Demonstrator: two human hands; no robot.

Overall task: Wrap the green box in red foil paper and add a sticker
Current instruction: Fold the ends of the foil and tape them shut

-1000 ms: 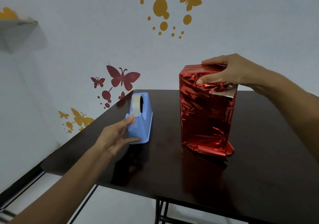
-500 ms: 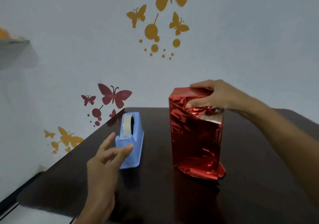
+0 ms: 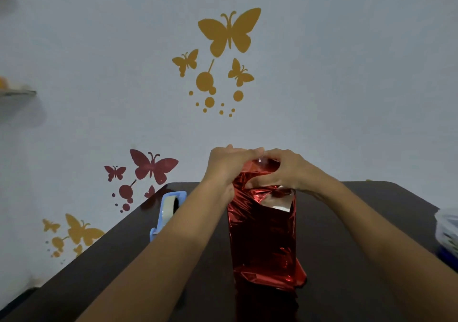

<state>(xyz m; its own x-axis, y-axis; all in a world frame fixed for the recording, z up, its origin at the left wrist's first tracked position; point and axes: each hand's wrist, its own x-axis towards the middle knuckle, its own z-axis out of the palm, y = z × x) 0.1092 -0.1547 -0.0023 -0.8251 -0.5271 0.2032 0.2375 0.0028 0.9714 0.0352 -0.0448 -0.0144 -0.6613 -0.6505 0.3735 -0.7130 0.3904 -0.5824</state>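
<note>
1. The box point(image 3: 263, 237), hidden in red foil paper point(image 3: 257, 197), is being clasped on top by the left hand point(image 3: 228, 165) and right hand point(image 3: 285, 170), fingers curled.
2. Below the grip, it is being borne upright by the table point(image 3: 352, 252).
3. Left of the grip, tape point(image 3: 168, 207) is being held in a dispenser point(image 3: 155, 233).

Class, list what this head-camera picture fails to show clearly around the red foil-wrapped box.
Head view:
- Top fold of the shiny red foil-wrapped box: covered by left hand and right hand.
- Light blue plastic tape dispenser: partly behind the left forearm.
- White and blue object: cut off by the right edge.
</note>
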